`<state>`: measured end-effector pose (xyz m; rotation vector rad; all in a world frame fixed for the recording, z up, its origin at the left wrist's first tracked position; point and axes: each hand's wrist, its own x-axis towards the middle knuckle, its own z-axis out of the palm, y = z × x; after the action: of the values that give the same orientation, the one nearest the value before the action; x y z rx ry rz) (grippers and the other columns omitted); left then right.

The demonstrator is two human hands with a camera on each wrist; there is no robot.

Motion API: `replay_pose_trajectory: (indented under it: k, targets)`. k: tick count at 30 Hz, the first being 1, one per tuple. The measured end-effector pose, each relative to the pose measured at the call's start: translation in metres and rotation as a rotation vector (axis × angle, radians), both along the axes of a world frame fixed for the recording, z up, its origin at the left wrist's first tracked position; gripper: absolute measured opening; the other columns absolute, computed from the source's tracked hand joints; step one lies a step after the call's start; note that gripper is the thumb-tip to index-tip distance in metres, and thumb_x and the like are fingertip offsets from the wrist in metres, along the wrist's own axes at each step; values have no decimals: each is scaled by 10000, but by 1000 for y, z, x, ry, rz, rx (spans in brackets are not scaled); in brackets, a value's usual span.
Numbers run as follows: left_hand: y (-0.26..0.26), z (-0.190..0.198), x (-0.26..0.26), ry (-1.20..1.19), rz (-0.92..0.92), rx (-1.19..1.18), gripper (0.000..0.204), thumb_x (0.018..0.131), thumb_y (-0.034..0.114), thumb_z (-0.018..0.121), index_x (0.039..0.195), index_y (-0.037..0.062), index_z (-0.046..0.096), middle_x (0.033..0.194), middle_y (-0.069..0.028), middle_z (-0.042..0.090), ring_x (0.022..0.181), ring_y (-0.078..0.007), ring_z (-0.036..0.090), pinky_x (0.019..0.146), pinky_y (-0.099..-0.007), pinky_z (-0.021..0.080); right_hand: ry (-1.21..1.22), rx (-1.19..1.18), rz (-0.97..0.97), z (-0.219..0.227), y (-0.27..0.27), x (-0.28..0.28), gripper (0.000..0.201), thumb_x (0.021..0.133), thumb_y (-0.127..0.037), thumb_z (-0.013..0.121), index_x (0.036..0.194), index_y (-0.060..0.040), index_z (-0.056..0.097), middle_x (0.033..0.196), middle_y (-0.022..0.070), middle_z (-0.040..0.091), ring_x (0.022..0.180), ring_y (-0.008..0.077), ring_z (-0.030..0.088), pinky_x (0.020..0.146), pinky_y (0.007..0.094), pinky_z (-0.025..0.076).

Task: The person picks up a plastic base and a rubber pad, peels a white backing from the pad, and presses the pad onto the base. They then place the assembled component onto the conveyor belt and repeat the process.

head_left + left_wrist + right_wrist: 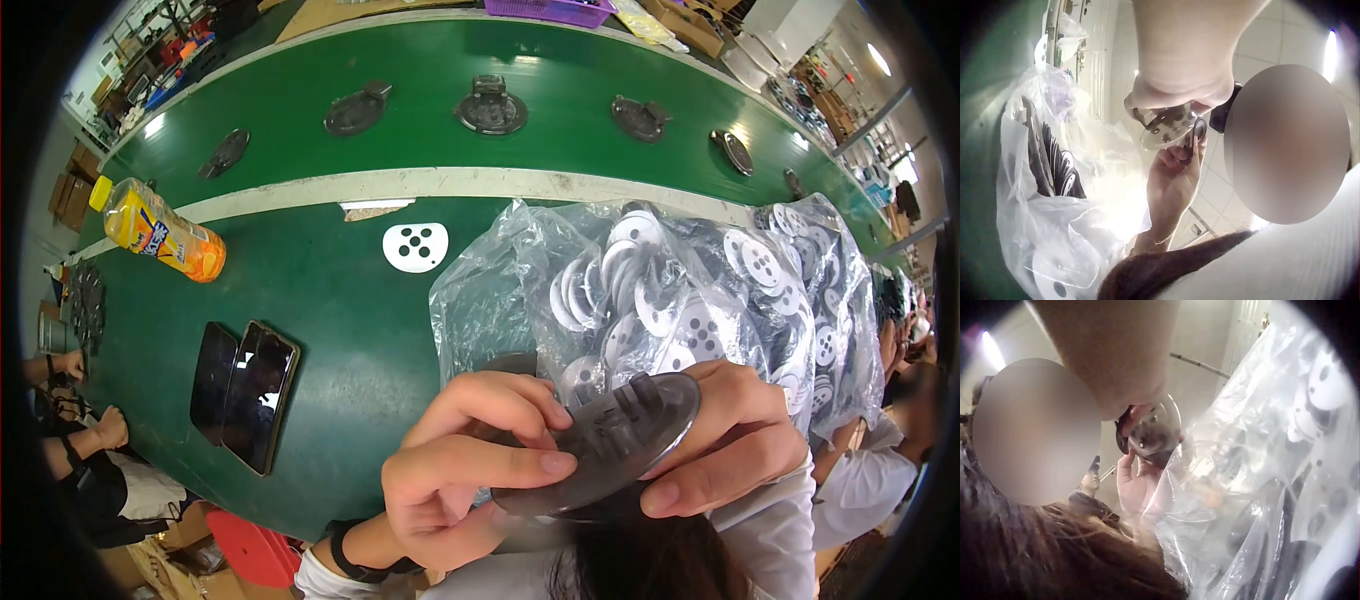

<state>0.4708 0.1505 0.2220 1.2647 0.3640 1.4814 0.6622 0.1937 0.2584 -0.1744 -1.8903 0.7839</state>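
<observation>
Green worktop [340, 380] spreads out before me, and I take the middle of the head view as my clock's centre. Closest, at five o'clock, I hold the smoky plastic disc [600, 450] up near my body, tilted, its raised clip [628, 402] on top. My left grip [470, 460] is clamped on the disc's left side, index finger lying across the face; my right grip [735, 425] is closed round the opposite edge, thumb on the near side. Holding both sides probably steadies it and leaves the clip in plain sight. Just past it, from two to four o'clock, sits a clear bag [495, 280] full of white plates [700, 330], likely kept close for easy reach. At eight o'clock lies a phone [262, 400], well apart from the disc, presumably out of the way. One loose plate [415, 250] lies flat towards ten o'clock; why, I cannot tell. Farther out, between nine and ten, is a drink bottle [165, 235]. Beyond a pale rail [470, 180], more dark discs [490, 112] are spaced apart along a green strip [565, 110], perhaps so that each can be picked up singly.
</observation>
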Motion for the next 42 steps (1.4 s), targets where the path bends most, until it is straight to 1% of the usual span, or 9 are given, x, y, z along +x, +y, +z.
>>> replay_pose_trajectory:
  k: [12, 14, 21, 23, 28, 33, 35, 41, 42]
  targets:
    - [-1, -2, 1, -22, 21, 39, 320, 663, 102, 575, 940, -9, 689, 942, -119, 539, 908, -285, 524, 914, -458, 369, -35, -9, 63, 5, 0, 9, 132, 714, -27, 682, 844, -20, 705, 810, 66, 627, 589, 161, 603, 476, 250, 463]
    - [1, 10, -4, 157, -48, 3, 126, 813, 117, 669, 887, 140, 570, 877, -51, 479, 872, -217, 513, 943, -493, 385, -10, -4, 75, 3, 0, 8, 127, 716, -31, 681, 840, -21, 705, 805, 62, 624, 601, 166, 606, 484, 255, 468]
    - [0, 1, 1, 126, -16, -2, 141, 796, 110, 685, 879, 143, 576, 864, -48, 482, 865, -214, 517, 940, -491, 386, -77, 1, 51, 9, -2, 12, 137, 712, -31, 678, 846, -23, 705, 787, 40, 596, 599, 164, 605, 485, 256, 471]
    - [1, -8, 5, -92, -16, 39, 300, 679, 107, 586, 933, -21, 684, 933, -124, 535, 888, -288, 517, 876, -444, 386, -129, -7, 60, 9, 0, 13, 138, 711, -29, 676, 846, -21, 705, 786, 39, 592, 595, 158, 601, 484, 257, 470]
    - [0, -9, 6, -109, -29, 14, 301, 677, 99, 588, 938, -19, 679, 932, -130, 534, 892, -292, 514, 866, -445, 398, 15, 34, 54, 0, 2, 6, 155, 703, -31, 678, 855, -17, 699, 803, 53, 597, 520, 131, 563, 417, 237, 420]
    - [0, -5, 7, -174, -40, -40, 265, 697, 101, 663, 939, -5, 674, 938, -128, 540, 940, -306, 541, 932, -478, 384, -106, 28, 29, 4, 2, 8, 170, 688, -13, 691, 858, -8, 693, 794, 68, 607, 493, 123, 561, 393, 221, 406]
    - [7, 2, -6, 208, -55, 80, 295, 720, 119, 749, 919, 96, 532, 932, -82, 464, 925, -333, 571, 989, -610, 317, -84, 24, 16, 1, 1, 5, 177, 681, -9, 698, 858, -7, 692, 792, 68, 611, 490, 123, 562, 389, 217, 404]
    - [2, -3, -4, 299, 158, 166, 242, 771, 118, 701, 859, 38, 490, 896, -95, 452, 818, -386, 629, 954, -658, 324, -49, -40, -146, -3, -8, -5, 171, 644, 12, 715, 812, -11, 694, 734, 65, 612, 523, 131, 598, 391, 208, 437]
    - [1, -4, -4, 299, 155, 161, 242, 771, 118, 701, 859, 38, 490, 896, -95, 452, 818, -386, 629, 954, -658, 324, -123, -86, -130, 3, -9, -2, 168, 632, 22, 744, 769, -33, 665, 759, 77, 619, 584, 162, 616, 471, 243, 478]
